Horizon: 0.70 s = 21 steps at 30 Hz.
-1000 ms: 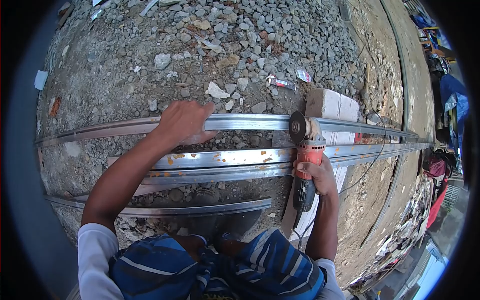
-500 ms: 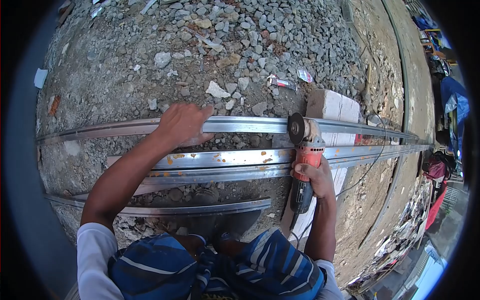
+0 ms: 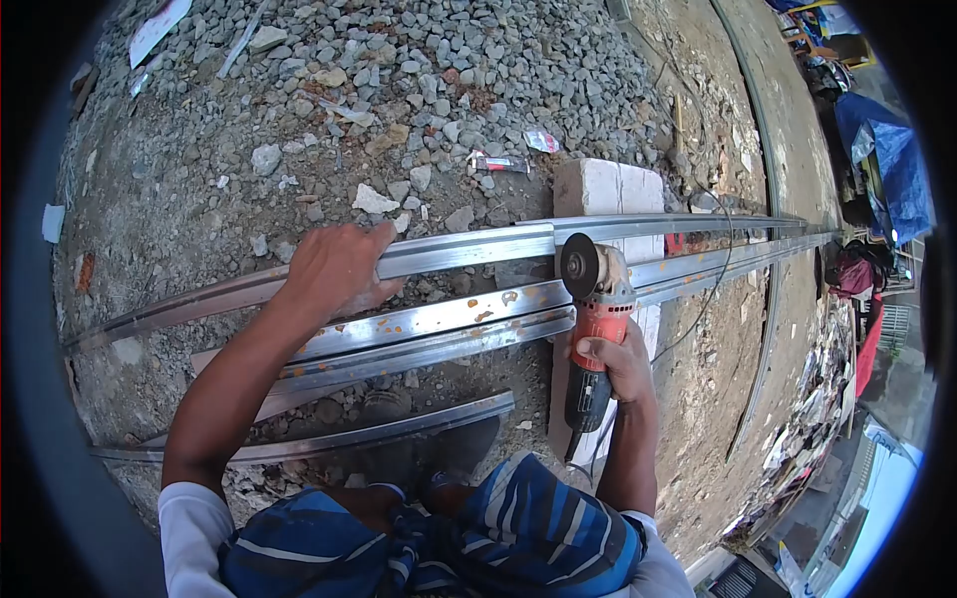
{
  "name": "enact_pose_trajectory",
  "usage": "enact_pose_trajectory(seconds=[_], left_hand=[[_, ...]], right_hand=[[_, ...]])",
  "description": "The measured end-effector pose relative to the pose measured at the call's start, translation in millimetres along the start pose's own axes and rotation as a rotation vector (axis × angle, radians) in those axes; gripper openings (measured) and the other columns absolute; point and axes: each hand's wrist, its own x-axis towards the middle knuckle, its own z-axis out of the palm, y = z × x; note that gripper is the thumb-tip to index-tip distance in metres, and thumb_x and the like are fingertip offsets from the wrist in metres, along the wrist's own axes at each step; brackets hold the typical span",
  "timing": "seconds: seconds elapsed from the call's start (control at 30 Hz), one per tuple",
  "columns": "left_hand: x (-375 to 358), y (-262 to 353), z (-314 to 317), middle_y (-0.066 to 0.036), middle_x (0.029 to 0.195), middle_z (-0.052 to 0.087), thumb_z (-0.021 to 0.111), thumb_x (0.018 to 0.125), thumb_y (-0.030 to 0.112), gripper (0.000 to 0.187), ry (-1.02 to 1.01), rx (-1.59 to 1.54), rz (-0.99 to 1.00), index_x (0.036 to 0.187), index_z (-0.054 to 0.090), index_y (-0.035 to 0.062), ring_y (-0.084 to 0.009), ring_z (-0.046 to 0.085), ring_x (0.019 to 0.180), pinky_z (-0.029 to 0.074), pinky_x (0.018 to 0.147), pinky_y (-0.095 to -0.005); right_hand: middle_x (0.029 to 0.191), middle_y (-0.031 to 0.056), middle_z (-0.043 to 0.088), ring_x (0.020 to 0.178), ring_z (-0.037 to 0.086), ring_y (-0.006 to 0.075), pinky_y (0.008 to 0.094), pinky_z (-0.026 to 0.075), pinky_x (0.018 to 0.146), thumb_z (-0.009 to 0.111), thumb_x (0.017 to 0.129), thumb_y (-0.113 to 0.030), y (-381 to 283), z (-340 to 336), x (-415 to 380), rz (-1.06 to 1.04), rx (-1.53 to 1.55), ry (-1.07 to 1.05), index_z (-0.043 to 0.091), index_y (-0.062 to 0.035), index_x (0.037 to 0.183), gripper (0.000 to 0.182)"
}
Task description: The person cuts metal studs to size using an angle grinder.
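Observation:
My left hand (image 3: 339, 267) is wrapped round the upper metal channel (image 3: 464, 246), left of a visible break in it. The piece beyond the break (image 3: 688, 225) runs on to the right over a pale block (image 3: 608, 189). In my right hand (image 3: 618, 361) is a red and black angle grinder (image 3: 601, 327), held by its body. Its dark disc (image 3: 579, 265) stands just right of and below the break. Two rust-spotted channels (image 3: 439, 321) lie below, partly hidden by the grinder.
A shorter channel (image 3: 399, 431) lies nearer my feet. Grey gravel (image 3: 498, 70) covers the ground beyond. A thin cable (image 3: 710, 309) loops to the right of the grinder. Blue tarp (image 3: 882, 164) and a red cloth (image 3: 867, 344) are at the far right.
The upper channel now shows a break beside the disc, with its left piece angled down to the left. The grinder has come slightly nearer to me, off that channel. The view has shifted.

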Motion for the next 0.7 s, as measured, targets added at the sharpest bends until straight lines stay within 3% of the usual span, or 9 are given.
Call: enact_pose_trajectory(seconds=[0.47,0.7], left_hand=[[5,7,13,-0.019,0.076,0.07,0.08,0.079,0.04,0.047,0.075,0.034,0.025,0.103,0.065,0.0039,-0.0399,0.073,0.075,0.058,0.071,-0.0515],[-2,10,9,-0.019,0.087,0.073,0.081,0.08,0.04,0.046,0.044,0.017,0.048,0.103,0.064,0.0036,-0.037,0.074,0.086,0.059,0.075,-0.0484]], right_hand=[[0.092,0.0033,0.065,0.08,0.062,0.0131,0.0289,0.05,0.074,0.079,0.073,-0.012,-13,1,14,0.042,-0.194,-0.014,0.063,-0.0004,0.115,0.046],[0.094,0.0034,0.066,0.083,0.062,0.0128,0.0292,0.051,0.076,0.077,0.073,-0.009,-29,7,18,0.075,-0.225,0.026,0.064,0.0004,0.121,0.05]])
